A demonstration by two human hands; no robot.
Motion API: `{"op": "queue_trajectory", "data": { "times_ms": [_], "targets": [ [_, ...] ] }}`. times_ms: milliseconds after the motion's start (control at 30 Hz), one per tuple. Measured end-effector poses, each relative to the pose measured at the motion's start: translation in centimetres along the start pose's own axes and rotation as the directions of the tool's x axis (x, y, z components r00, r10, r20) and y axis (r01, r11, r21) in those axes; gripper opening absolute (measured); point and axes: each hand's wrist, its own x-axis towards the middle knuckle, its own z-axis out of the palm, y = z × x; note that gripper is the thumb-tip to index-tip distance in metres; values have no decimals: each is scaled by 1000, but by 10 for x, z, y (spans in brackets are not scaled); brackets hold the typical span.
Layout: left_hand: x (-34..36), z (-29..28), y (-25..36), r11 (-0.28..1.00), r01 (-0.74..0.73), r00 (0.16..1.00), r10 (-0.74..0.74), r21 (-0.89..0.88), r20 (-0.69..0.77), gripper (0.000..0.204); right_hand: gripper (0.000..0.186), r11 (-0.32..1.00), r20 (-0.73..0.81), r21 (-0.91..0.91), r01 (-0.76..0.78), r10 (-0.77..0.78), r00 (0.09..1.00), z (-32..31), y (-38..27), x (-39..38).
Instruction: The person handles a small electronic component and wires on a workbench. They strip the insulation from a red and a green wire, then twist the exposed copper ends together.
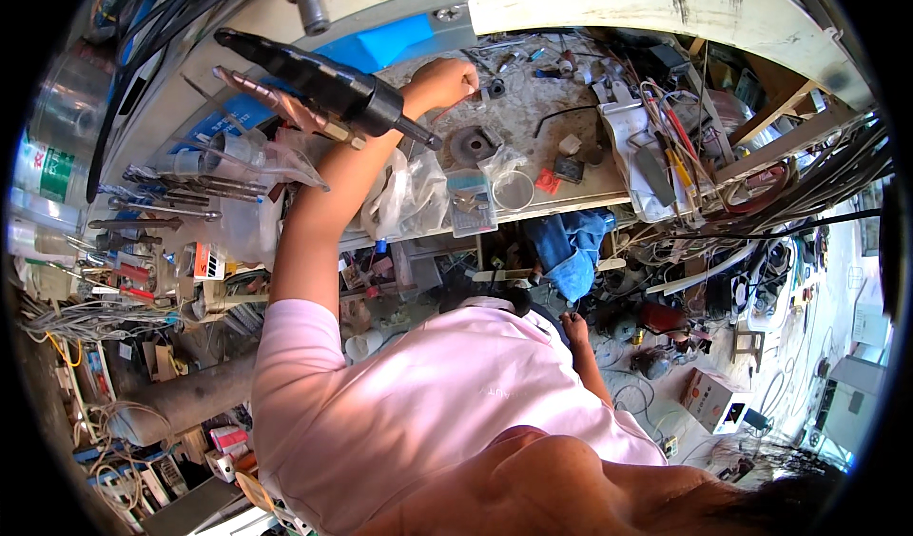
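Your left hand is over the far part of the cluttered worktop, the arm stretched forward. Its fingers are bent under and the tips are hidden, so how far it is closed, and whether it has hold of anything, cannot be told. A small black ring-shaped part lies on the worktop just to the right of that hand; a thin reddish strand runs beside the hand on its near side.

Your right hand is low at your right side, well apart from the other and below the worktop's near edge. The fingers look bent, but the hand is small and dark in view — its opening and any hold cannot be confirmed. A blue denim cloth hangs at the near edge, above that hand in view.

Nearer you than the ring-shaped part, a grey round disc lies flat. Closer to the edge are a clear plastic case, a red packet and a black block. Clear plastic bags are bunched left of the case. A black tapered tool passes in front of your left forearm in view.
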Motion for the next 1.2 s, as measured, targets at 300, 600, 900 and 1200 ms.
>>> {"op": "queue_trajectory", "data": {
  "times_ms": [300,600,900,1200],
  "targets": [
    [34,19,18,1000,-25,992,23,17,125,43,33,999,21,25,-30,29,999,-9,-15,-18],
    [24,-25,-9,515,355,868,128,-781,479,34,33,999,2,37,-26,26,1000,-8,-10,-21],
    [8,-26,-11,797,406,908,-299,-446,293,28,36,1000,20,-9,-25,25,999,-8,-8,-14],
    [-4,-20,-49,930,185,940,-74,317,-334,38,34,1000,-3,4,-14,14,1000,-10,-9,-24]
  ]
}}
